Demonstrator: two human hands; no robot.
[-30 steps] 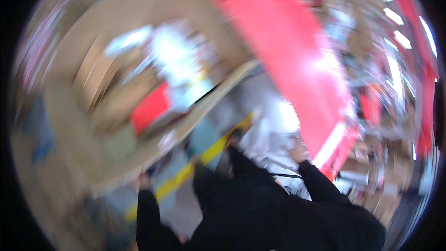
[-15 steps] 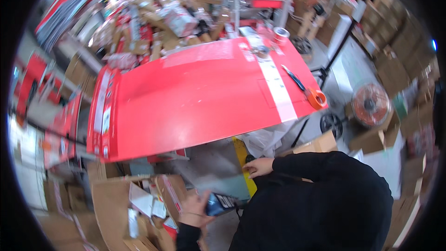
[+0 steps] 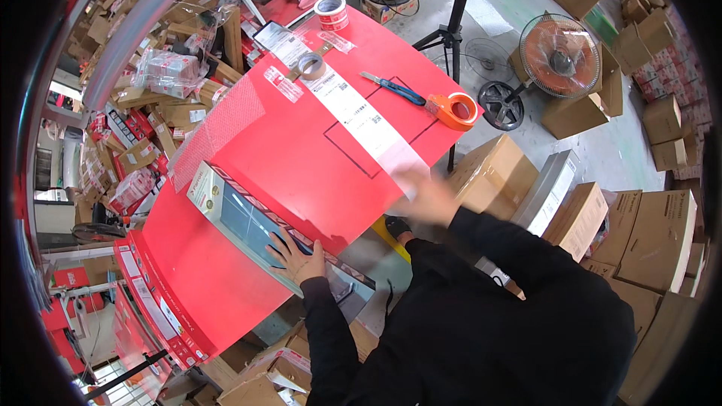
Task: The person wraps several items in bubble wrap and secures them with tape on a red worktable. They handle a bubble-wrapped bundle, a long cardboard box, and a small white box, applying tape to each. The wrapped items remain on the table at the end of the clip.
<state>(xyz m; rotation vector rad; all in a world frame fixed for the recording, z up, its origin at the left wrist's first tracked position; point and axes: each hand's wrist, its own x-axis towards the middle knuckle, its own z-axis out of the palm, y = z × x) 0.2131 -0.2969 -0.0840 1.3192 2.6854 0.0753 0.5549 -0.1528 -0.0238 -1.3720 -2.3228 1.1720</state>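
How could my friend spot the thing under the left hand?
Find the big, shiny red table. Near its closer edge, the bare left hand, fingers spread, rests on a long, flat package. Its wide blue-grey panel sets it apart, and it's far bigger than the slim, blue-handled knife.

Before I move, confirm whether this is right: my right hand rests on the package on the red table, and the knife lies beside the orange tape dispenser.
Wrong side: the head view shows your left hand resting on the package on the red table. The knife does lie beside the orange tape dispenser.
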